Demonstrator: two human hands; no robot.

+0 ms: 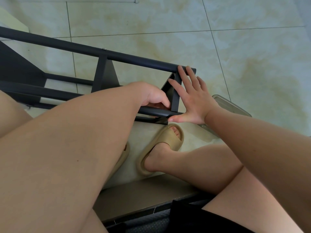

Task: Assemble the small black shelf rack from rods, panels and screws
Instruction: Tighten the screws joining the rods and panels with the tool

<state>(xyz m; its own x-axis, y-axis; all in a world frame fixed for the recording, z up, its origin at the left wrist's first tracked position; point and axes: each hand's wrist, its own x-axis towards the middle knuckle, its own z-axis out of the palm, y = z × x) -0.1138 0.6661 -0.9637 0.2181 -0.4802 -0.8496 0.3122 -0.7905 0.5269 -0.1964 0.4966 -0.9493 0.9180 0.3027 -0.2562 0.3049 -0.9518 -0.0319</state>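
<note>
While the black metal shelf rack [104,73] lay sideways on the tiled floor [235,47], the right hand [193,98] pressed flat on its end panel [175,91] and the left hand [151,96] curled at the lower rod [154,111], grasp indiscernible, the joint apparently awaiting its screw.

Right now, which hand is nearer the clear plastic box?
Right. The right hand is just beside the box; the left hand is farther off, at the rack.

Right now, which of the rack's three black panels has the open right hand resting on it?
The end panel by the rod tips: the right hand lies flat against it. The middle panel and far-left panel have no hand on them.
</note>
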